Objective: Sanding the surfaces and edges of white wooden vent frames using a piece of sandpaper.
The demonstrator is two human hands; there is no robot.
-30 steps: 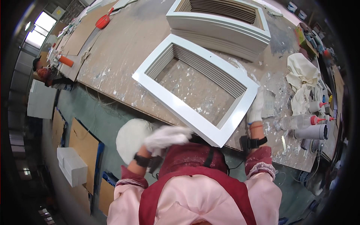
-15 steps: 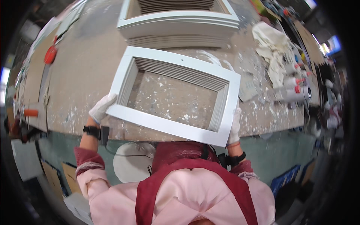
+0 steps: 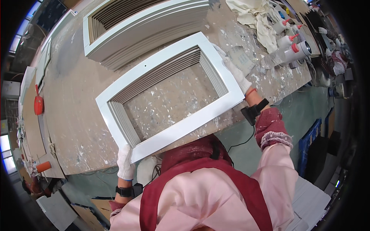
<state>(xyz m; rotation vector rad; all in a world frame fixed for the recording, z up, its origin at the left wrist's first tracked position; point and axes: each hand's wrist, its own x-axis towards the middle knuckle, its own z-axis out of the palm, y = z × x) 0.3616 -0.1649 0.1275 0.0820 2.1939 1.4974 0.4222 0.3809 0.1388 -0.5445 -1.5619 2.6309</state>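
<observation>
White stacked frames (image 3: 187, 125): on the tabletop (image 3: 77, 127), nearer of two stacks; layers already piled, not yet released. Far stack (image 3: 154, 36): piled, untouched. Left hand (image 3: 125, 163): near-left corner. Right hand (image 3: 236, 73): right outer edge. Fingers: against the frames, grip closure not tellable.

Your left hand (image 3: 125, 161): touching white frame stack (image 3: 175, 133), 7 o'clock corner. Your right hand (image 3: 237, 76): along 2 o'clock edge. Second stack (image 3: 148, 38) at 11 o'clock; red scoop (image 3: 39, 104), 9 o'clock.
</observation>
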